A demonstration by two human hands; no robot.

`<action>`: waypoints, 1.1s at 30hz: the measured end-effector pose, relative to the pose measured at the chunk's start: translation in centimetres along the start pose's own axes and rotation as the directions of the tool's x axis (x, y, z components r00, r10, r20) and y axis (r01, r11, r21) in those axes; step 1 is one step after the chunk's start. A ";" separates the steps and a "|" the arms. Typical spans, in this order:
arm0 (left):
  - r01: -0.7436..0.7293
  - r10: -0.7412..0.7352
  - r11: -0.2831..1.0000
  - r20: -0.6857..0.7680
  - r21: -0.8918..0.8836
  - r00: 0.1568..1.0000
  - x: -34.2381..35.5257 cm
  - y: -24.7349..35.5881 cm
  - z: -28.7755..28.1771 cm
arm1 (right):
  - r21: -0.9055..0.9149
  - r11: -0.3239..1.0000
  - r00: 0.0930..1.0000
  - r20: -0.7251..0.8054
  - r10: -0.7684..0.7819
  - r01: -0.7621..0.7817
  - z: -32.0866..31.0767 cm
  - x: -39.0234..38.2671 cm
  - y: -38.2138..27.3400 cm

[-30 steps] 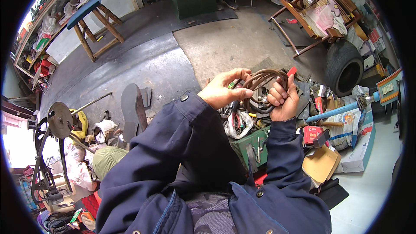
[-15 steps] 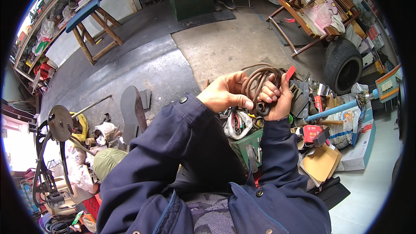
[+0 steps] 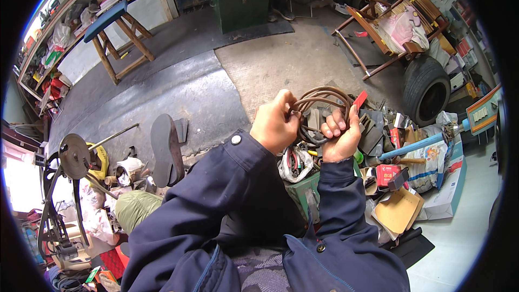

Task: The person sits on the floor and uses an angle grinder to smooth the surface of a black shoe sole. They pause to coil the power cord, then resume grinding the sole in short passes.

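Note:
Both hands are at a coil of brown cord, wound in several loose loops above the clutter in front of me. My left hand is closed on the left side of the loops, its back turned toward me. On the right side, my right hand grips the coil with curled fingers, and the thumb points up. A flat red piece shows just beyond the right thumb; whether it touches the hand I cannot tell. Below the coil lies a clear plastic bag of small things on a green box.
To my left stand a black hand-cranked machine with a round wheel and an upright dark shoe sole. A tyre, a folding chair and a blue-handled tool are at right. Farther off are a blue-topped stool and a green chest.
The coil has opened into wider loops. My left hand has turned from an open-sided pinch to a closed grip, back upward, and my right hand has shifted slightly toward me.

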State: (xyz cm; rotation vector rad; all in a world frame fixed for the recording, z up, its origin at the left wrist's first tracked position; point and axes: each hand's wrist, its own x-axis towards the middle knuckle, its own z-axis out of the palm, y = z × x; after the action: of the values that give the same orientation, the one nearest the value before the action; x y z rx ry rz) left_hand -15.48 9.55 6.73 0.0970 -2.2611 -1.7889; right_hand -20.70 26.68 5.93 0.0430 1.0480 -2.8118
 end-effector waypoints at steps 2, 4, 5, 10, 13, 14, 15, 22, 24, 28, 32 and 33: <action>-0.080 0.069 0.980 0.068 0.180 0.995 -0.7 0.5 -0.3 | 0.047 0.999 1.000 0.012 0.023 -0.024 0.1 0.0 -0.1; -0.035 0.032 0.999 0.084 0.037 0.996 -0.8 0.8 -0.7 | 0.045 0.998 0.999 0.025 0.039 -0.040 -0.1 0.0 -0.4; -0.034 0.039 0.998 0.088 -0.051 0.995 -0.8 0.8 -0.8 | 0.018 0.999 0.999 0.013 0.041 -0.041 -0.2 -0.1 -0.7; 0.186 -0.080 0.916 0.294 -0.356 0.953 0.3 0.2 -1.0 | -0.053 0.998 0.998 0.051 0.040 -0.038 -1.2 -0.1 -1.4; 0.195 -0.080 0.916 0.317 -0.351 0.945 0.4 0.0 -1.0 | -0.036 0.998 0.993 0.108 0.056 -0.052 -1.7 -0.1 -1.9; 0.148 -0.058 0.949 0.308 -0.278 0.950 0.4 0.0 -1.1 | -0.049 0.998 0.995 0.088 0.053 -0.048 -1.8 -0.1 -2.0; 0.099 -0.034 0.974 0.300 -0.203 0.953 0.5 0.1 -1.3 | -0.080 0.996 0.983 0.178 0.041 -0.027 -1.9 -0.2 -2.0; 0.038 0.116 0.956 0.496 -0.290 0.860 0.6 0.7 -1.4 | -0.178 0.979 0.943 0.299 0.146 -0.096 -2.9 -1.1 -2.8; 0.122 0.137 0.916 0.585 -0.381 0.799 0.3 0.5 -1.3 | -0.194 0.977 0.936 0.320 0.149 -0.090 -3.0 -1.0 -3.1; 0.092 0.005 0.973 0.420 -0.209 0.907 0.1 0.0 -0.2 | -0.225 0.974 0.938 0.331 0.106 -0.030 -2.8 -1.0 -3.1; -0.159 0.147 0.977 0.092 0.141 0.985 -0.3 -0.3 0.7 | -0.297 0.955 0.928 0.360 0.096 0.016 -1.8 -1.7 -2.2; -0.173 0.168 0.968 0.045 0.181 0.985 -0.4 -0.3 0.9 | -0.309 0.951 0.920 0.379 0.096 0.028 -1.5 -1.8 -2.0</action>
State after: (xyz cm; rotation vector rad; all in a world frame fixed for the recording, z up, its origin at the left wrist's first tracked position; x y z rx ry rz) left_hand -15.30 10.37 6.18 -0.0881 -2.3722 -1.5023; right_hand -19.24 29.34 6.27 -0.5063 1.3417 -2.4385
